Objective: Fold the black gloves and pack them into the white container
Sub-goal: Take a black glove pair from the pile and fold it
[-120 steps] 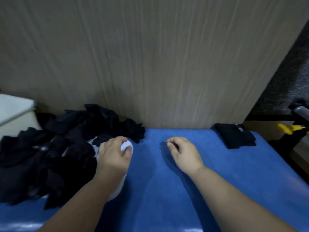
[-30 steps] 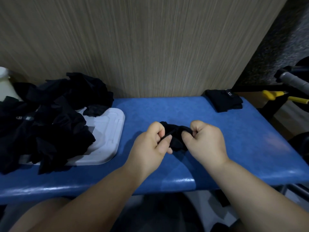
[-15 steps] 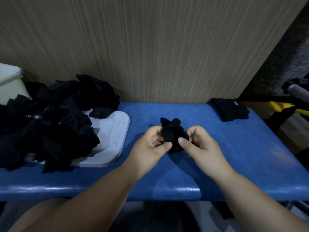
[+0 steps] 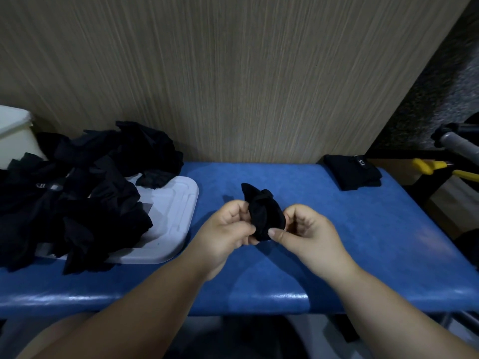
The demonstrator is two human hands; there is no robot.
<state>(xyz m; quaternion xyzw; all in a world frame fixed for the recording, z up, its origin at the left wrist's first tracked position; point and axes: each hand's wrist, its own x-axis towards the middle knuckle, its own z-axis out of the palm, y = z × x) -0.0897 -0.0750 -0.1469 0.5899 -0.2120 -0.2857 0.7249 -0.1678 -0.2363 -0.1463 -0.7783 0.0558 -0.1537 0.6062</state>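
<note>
1. Bench (image 4: 363, 242): blue and padded, set against a wood-grain wall (image 4: 233, 73).
2. Pile (image 4: 77, 193): loose black gloves heaped over a white lid (image 4: 171, 216), at left.
3. Container (image 4: 13, 136): white, far left, behind the pile.
4. Folded gloves (image 4: 353, 172): far right corner of the bench.
5. Glove (image 4: 264, 216): bunched, held above the bench, pinched between left hand (image 4: 228, 234) and right hand (image 4: 308, 234), fingers curled round it.

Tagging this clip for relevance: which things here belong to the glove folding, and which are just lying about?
Job: black glove gripped by left hand and right hand; loose glove pile partly on white tray; folded gloves, far right; white container, far left.
Lying about: yellow-handled tool; grey bar, both beyond the bench.
</note>
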